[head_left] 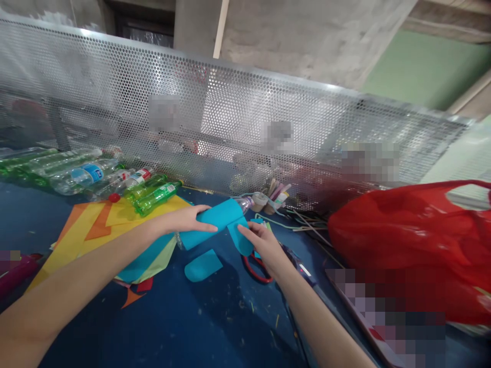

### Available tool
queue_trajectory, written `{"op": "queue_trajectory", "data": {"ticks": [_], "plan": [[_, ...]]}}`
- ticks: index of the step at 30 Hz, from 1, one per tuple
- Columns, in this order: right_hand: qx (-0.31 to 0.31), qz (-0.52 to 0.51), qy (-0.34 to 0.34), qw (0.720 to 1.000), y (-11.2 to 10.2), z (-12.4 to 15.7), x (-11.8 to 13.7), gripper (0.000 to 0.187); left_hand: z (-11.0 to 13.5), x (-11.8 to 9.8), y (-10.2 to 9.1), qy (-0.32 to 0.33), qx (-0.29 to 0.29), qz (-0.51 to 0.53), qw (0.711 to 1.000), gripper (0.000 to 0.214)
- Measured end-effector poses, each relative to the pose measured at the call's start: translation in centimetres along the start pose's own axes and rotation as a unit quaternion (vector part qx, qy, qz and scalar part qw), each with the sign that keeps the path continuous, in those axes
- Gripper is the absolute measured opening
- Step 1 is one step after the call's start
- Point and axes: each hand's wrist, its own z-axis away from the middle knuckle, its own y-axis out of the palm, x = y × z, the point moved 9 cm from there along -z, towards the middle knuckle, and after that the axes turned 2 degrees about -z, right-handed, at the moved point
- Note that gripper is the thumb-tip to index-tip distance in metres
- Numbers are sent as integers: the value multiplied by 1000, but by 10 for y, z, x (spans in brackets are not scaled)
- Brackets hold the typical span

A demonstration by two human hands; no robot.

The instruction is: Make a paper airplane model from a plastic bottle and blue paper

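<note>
My left hand (194, 220) is wrapped round a plastic bottle (226, 214) covered in blue paper, which lies tilted with its clear neck toward the upper right. My right hand (263, 240) pinches a rounded blue paper piece (240, 237) against the bottle's side near the neck. On the table below the bottle lies a second blue paper piece (203, 266) with a rounded end. Red-handled scissors (258, 270) rest beneath my right hand, partly hidden by it.
Several plastic bottles (76, 171) lie at the left along a perforated metal panel (230, 117). Coloured paper sheets (92, 225) are stacked under my left forearm. Small cups with sticks (274, 197) stand behind the bottle. A large red bag (406, 240) fills the right side.
</note>
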Motion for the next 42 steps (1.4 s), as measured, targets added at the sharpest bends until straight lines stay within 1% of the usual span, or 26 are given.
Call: {"op": "queue_trajectory", "data": {"ticks": [4,8,11,15,18,20,21,23,24,26,27,28,29,31,32,33,34,35,37,39,40,42], "plan": [[40,-38,23,998,7,0,-8,29,1,-5,-1,2,-13,-16,1000,92],[67,-73,48,994,10,-1,-14,26,2,-10,2,27,-3,-12,1000,87],[80,-93,56,991,13,1,-12,22,3,-11,2,28,2,-6,1000,85],[99,-106,57,988,18,4,-8,17,5,-10,1,12,1,-3,1000,88],[103,-101,53,988,18,4,-8,19,5,-10,1,9,7,6,1000,88],[86,-87,40,992,14,2,-9,22,3,-8,3,9,7,20,1000,86],[63,-80,27,994,9,0,-8,25,2,-6,3,6,2,31,999,86],[-14,-72,-7,997,-7,-4,-5,29,0,1,5,-8,-1,80,997,87],[-54,-73,-20,996,-16,-6,-5,31,-2,4,8,-17,6,121,993,86],[-111,-90,-16,990,-29,-7,-8,33,-5,8,19,-30,50,231,971,79],[-116,-98,3,988,-30,-8,-12,35,-7,9,24,-37,66,286,955,75],[-101,-100,29,989,-26,-8,-17,37,-8,11,28,-49,71,337,938,71],[-71,-96,56,991,-19,-7,-22,39,-10,13,31,-59,68,383,919,67],[16,-64,91,994,3,-2,-29,42,-13,16,39,-78,65,445,890,61],[52,-42,94,993,14,3,-30,43,-15,16,41,-70,49,469,879,58],[81,-25,90,992,25,8,-30,48,-18,15,37,-47,7,494,868,58],[96,-13,86,992,34,12,-30,57,-19,15,34,-24,-39,520,853,63],[105,-10,81,991,42,16,-30,65,-18,16,29,-2,-91,546,833,69],[104,-14,63,992,51,21,-27,77,-15,11,26,42,-130,580,803,80],[84,-13,40,996,52,21,-23,76,-13,5,24,68,-126,603,785,82],[71,-11,30,997,48,19,-21,72,-13,3,22,72,-118,613,778,80],[42,-20,13,999,37,14,-18,60,-15,7,17,61,-105,636,762,69]]}}
